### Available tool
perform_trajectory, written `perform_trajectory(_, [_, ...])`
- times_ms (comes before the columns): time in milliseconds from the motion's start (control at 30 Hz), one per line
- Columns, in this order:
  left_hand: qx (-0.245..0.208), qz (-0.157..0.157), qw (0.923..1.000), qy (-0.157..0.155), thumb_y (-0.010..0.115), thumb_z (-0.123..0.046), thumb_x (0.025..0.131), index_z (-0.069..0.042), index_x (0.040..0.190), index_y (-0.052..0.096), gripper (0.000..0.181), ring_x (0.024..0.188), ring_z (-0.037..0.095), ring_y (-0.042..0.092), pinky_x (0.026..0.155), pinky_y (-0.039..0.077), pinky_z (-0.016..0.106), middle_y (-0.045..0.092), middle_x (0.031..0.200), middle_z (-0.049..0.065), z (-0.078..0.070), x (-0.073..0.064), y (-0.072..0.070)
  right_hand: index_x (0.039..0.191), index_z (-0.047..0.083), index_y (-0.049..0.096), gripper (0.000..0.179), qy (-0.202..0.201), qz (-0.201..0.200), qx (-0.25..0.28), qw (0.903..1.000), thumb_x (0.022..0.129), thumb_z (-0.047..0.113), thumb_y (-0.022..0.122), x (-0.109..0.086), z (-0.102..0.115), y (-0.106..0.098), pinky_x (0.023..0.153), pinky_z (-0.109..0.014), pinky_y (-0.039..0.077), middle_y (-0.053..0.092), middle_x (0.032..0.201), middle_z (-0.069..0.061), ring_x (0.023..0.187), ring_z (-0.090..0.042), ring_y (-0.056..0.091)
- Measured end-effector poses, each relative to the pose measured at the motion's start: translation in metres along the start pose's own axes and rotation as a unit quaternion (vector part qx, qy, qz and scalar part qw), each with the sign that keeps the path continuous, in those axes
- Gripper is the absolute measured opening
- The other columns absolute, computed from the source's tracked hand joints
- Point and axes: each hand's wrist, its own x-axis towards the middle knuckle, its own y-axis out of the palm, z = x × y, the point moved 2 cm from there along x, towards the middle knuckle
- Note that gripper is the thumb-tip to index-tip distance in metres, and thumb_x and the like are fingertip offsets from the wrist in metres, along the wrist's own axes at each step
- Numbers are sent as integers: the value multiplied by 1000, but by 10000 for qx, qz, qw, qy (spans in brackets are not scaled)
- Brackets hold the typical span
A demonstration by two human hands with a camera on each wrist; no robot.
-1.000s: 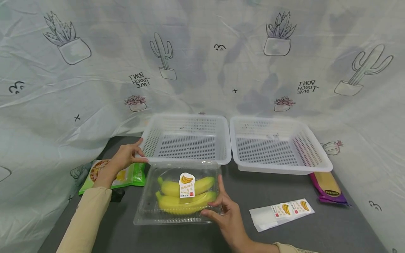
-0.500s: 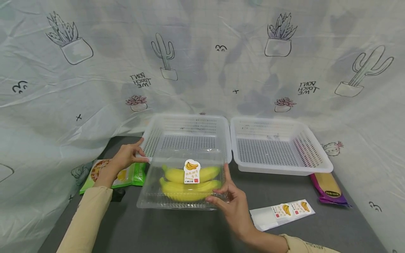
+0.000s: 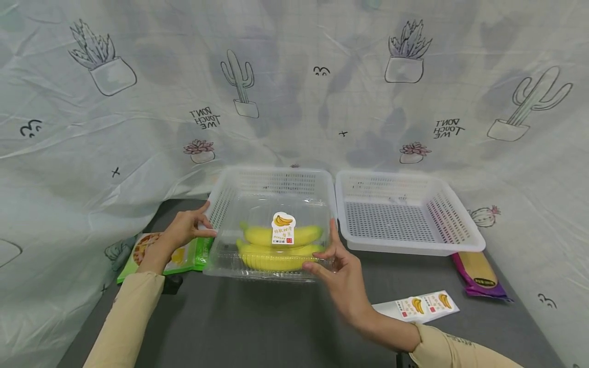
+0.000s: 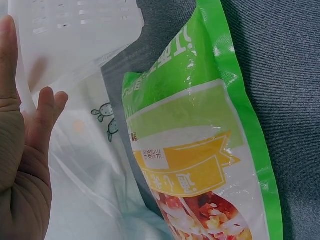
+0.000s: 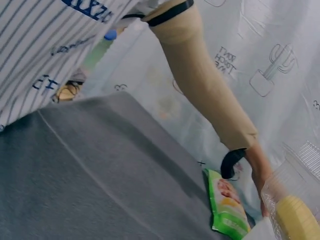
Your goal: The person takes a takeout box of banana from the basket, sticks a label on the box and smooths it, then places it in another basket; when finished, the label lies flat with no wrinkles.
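My right hand (image 3: 346,278) holds the right side of a clear plastic box (image 3: 218,265), thumb at the near side and fingers along the edge. Two yellow bananas (image 3: 276,259) lie inside it, and a banana sticker (image 3: 282,232) is on its lid. The box is over the near part of the left white basket (image 3: 220,202), hiding much of its floor. My left hand (image 3: 183,228) grips that basket's near left corner; the left wrist view shows its fingers at the basket wall (image 4: 75,30). In the right wrist view the box (image 5: 287,175) is partly cut off.
A second white basket (image 3: 411,240) stands to the right. A green food bag (image 3: 202,250) lies by my left wrist, and a purple packet (image 3: 478,276) at the far right. A strip of banana stickers (image 3: 425,306) lies on the grey table (image 3: 257,327).
My right hand has carried the banana box away from me, from in front of the left basket to over it. The left hand has stayed at the basket's corner.
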Motion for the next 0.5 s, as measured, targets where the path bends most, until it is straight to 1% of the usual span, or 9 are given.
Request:
perform_trajectory(133, [-48, 0, 10000, 9, 79, -21, 78, -9, 84, 74, 14, 46, 12, 37, 48, 36, 26, 33, 148, 23, 2, -1, 0, 86, -9, 59, 17, 139, -68, 66, 9999, 79, -4, 74, 10, 2, 1, 103, -21, 35, 16, 159, -6, 144, -15, 14])
perform_trajectory(233, [-103, 44, 9999, -32, 78, -17, 79, -8, 86, 75, 12, 48, 12, 39, 49, 36, 26, 31, 149, 23, 3, -1, 0, 89, -10, 60, 17, 318, -127, 155, 9993, 80, -4, 73, 17, 3, 3, 105, -25, 35, 16, 159, -2, 144, -10, 13])
perform_trajectory(300, [-112, 48, 9999, -75, 78, -15, 79, -7, 87, 75, 12, 49, 13, 40, 49, 36, 26, 31, 149, 23, 3, -1, 0, 91, -10, 60, 17, 408, -170, 224, 9988, 81, -4, 73, 21, 3, 4, 108, -29, 32, 17, 158, 2, 143, -8, 13])
perform_trajectory(400, [-61, 18, 9999, -120, 78, -14, 79, -6, 87, 75, 12, 50, 13, 40, 49, 37, 26, 32, 148, 22, 3, 0, 1, 91, -6, 62, 14, 478, -215, 363, 9980, 82, -3, 72, 29, 3, 4, 110, -36, 31, 18, 157, 8, 143, -6, 13])
perform_trajectory(500, [7, -39, 9999, -95, 79, -11, 77, -6, 85, 75, 11, 48, 12, 40, 48, 38, 25, 34, 147, 23, 4, 1, 2, 89, 1, 63, 12, 425, -208, 483, 9977, 83, -3, 71, 38, 1, 4, 113, -41, 25, 17, 158, 6, 144, -7, 13])
